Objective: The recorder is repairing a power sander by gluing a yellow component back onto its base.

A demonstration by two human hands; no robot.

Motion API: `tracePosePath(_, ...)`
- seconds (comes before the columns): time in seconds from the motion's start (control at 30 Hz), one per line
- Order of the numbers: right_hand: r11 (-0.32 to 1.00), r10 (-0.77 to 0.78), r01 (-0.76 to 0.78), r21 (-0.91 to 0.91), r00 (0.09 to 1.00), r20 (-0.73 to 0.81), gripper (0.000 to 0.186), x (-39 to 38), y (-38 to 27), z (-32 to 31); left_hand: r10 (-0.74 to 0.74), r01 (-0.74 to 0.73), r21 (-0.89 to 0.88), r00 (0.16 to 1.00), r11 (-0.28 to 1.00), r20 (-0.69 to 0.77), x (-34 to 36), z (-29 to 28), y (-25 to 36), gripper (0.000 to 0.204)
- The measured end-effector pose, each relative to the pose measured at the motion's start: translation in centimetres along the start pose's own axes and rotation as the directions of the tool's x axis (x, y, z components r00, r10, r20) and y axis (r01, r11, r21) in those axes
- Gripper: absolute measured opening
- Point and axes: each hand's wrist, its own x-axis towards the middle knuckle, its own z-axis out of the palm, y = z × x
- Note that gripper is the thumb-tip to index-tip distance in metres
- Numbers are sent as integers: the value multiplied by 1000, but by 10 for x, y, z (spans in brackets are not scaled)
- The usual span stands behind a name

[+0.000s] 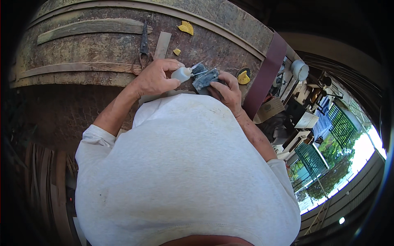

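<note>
Clock centred on the block (pixel 205 79), 12 = far side of bench (pixel 119 45).

Step looks like dosing from the bottle (pixel 182 74) onto the block, my read. To do it well: block stays put, bottle does the moving. Nozzle (pixel 200 73) runs from the bottle toward 3, low over the block's near-left part; can't tell if the tip touches. Keep it just off the surface, light squeeze, small drops, ease off before shifting. Too hard a squeeze could flood it; a thin tip like that may bend if pushed. Right fingers sit close to the far edge, so aim away from them. Second dark piece (pixel 199 69) sits just behind, at 11; mind drips on it.

Hands: apart from each other, both closed on something. Left hand (pixel 159 76) at 9, thumb and fingers pinching the bottle from two sides, gap only as wide as the bottle. Right hand (pixel 227 88) between 3 and 4, thumb near side, fingers far side, clamped on the block's right end. Can't tell if the block is lifted or resting on the bench.

Nearby: snips (pixel 144 41) and pale strip (pixel 162 44) at 10, yellow chunk (pixel 186 27) at 11, well apart from the work.
</note>
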Motion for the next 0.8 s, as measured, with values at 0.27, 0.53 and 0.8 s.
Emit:
tracePosePath(0.27,995,-62,51,-90,990,-125,36,-7,-8,-1,217,-179,551,976,815,-5,-1,12,10,32)
tracePosePath(0.53,1000,5,-2,17,990,-138,35,-19,-4,7,227,-194,614,974,765,24,5,20,20,28)
tracePosePath(0.8,998,-67,70,4,974,-214,34,-11,-3,8,236,-227,681,968,696,82,13,28,32,28)
